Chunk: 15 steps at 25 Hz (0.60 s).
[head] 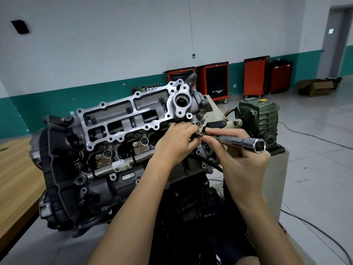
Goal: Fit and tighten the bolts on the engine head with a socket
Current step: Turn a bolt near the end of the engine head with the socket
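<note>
The engine head (122, 119) sat tilted on its stand, a pale cast-aluminium ladder frame with machined, faintly scuffed faces and rounded bolt bosses along its edges. Below it was darker, greasy block casting. Several dark hex-headed bolts (129, 109) already stood in the recessed pockets of the frame.

At the frame's right end, the left hand (175, 140) hovered with its fingers curled, the tips pinching a small dark piece (197, 134). It was too small to tell whether that was a bolt.

The right hand (238, 159) met it there, thumb and forefinger close to the same piece. The other fingers wrapped the smooth chromed shaft of a long socket (246, 143), whose hexagonal mouth pointed away from the engine.

Behind stood a ribbed green gearbox (261, 119) with a yellow cap, and boxy red tool carts (213, 81) lined the wall.
</note>
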Each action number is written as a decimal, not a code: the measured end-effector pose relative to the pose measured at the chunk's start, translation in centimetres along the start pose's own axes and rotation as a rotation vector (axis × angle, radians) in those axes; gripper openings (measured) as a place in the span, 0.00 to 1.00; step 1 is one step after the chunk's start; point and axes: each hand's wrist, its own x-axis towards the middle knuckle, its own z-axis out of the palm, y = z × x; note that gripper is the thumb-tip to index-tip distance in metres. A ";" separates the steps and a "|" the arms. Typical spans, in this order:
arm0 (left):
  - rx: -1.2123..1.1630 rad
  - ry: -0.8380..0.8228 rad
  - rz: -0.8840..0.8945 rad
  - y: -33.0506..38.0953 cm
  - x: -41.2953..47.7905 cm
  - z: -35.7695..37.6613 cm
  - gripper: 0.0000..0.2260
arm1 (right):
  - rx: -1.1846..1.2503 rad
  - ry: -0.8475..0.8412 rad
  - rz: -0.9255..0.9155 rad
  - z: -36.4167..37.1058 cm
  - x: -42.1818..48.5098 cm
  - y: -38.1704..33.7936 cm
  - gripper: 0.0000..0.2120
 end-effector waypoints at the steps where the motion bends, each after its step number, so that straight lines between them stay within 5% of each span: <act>1: 0.001 -0.002 -0.002 0.0 0.0 0.0 0.08 | -0.004 -0.023 0.002 0.1 -0.2 -0.1 0.08; 4: -0.004 -0.003 -0.008 -0.1 0.1 0.0 0.09 | -0.047 -0.100 -0.044 0.1 -0.6 0.0 0.08; 10: -0.016 0.011 -0.003 0.0 0.0 0.0 0.06 | -0.033 0.020 -0.038 -0.1 0.1 -0.2 0.08; 15: 0.004 -0.006 -0.013 -0.2 0.1 0.0 0.10 | -0.022 -0.133 -0.039 -0.1 -0.3 0.2 0.08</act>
